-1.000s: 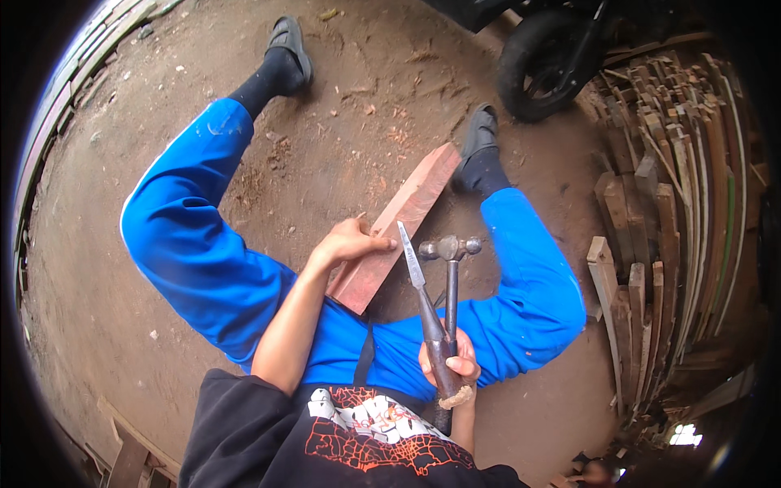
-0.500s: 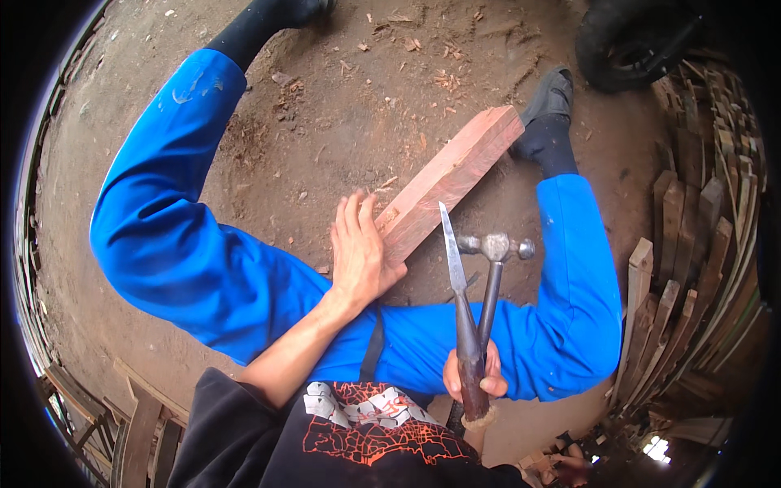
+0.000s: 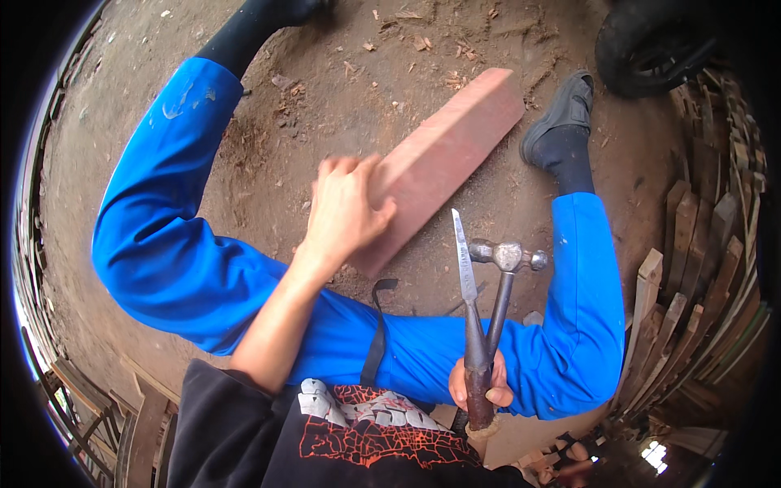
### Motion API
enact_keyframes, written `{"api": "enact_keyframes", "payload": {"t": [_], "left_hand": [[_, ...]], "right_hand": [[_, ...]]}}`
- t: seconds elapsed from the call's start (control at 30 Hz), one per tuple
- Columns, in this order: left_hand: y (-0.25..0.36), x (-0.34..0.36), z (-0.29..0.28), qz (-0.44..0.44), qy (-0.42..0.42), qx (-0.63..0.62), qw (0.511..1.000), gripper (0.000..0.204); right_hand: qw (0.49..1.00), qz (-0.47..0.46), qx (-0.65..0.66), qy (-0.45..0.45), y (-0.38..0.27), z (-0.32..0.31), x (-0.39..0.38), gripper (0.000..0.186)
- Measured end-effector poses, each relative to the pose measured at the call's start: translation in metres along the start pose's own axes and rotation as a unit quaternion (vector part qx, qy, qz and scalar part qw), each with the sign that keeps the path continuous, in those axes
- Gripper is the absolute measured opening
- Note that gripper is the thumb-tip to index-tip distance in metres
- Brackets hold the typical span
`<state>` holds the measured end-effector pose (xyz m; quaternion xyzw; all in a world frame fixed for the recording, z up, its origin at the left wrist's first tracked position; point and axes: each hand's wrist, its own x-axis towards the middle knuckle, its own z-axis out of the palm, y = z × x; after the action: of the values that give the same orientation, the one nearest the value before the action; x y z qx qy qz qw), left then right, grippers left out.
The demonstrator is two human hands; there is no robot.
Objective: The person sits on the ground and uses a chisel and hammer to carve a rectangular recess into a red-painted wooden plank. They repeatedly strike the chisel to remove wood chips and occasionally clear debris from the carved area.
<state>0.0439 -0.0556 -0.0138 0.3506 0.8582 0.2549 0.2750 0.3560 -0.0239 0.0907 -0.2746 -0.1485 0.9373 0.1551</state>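
A reddish squared wooden block (image 3: 455, 138) lies slantwise on the dirt ground between my legs. My left hand (image 3: 346, 203) is at its near left end, thumb stretched over the wood and fingers apart, slightly blurred; I cannot tell how firmly it touches. Close to my right thigh, my right hand (image 3: 480, 386) is closed around two tools together. One is a chisel (image 3: 470, 313) with a long narrow blade and dark wooden handle. The other is a ball-peen hammer (image 3: 508, 257), its metal head beside the blade. The lower part of the hammer's handle is hidden behind the chisel.
My legs in blue trousers (image 3: 171, 220) frame the work spot. Stacked timber (image 3: 683, 276) stands along the right, below a black tyre (image 3: 655, 49). Wood chips (image 3: 464, 53) litter the ground ahead. More planks (image 3: 142, 431) lie at the lower left.
The block has turned about its length, showing a different broad face. My left hand has moved up and slightly left. The chisel and hammer have shifted slightly right and down with my right hand.
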Motion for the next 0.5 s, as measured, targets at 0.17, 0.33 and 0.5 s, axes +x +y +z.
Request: {"api": "enact_keyframes", "payload": {"t": [0.17,0.33,0.5], "left_hand": [[0.011,-0.002,0.025,0.025,0.042,0.057,0.997,0.099],[0.015,-0.005,0.052,-0.022,-0.001,0.107,0.994,0.118],[0.017,0.009,0.025,-0.036,-0.029,0.037,0.998,0.115]], "right_hand": [[0.998,0.004,-0.033,0.060,0.002,0.003,0.002,0.076],[0.994,0.009,-0.039,0.098,0.001,0.012,0.006,0.068],[0.995,0.010,-0.031,0.098,0.000,0.014,0.006,0.056]]}}
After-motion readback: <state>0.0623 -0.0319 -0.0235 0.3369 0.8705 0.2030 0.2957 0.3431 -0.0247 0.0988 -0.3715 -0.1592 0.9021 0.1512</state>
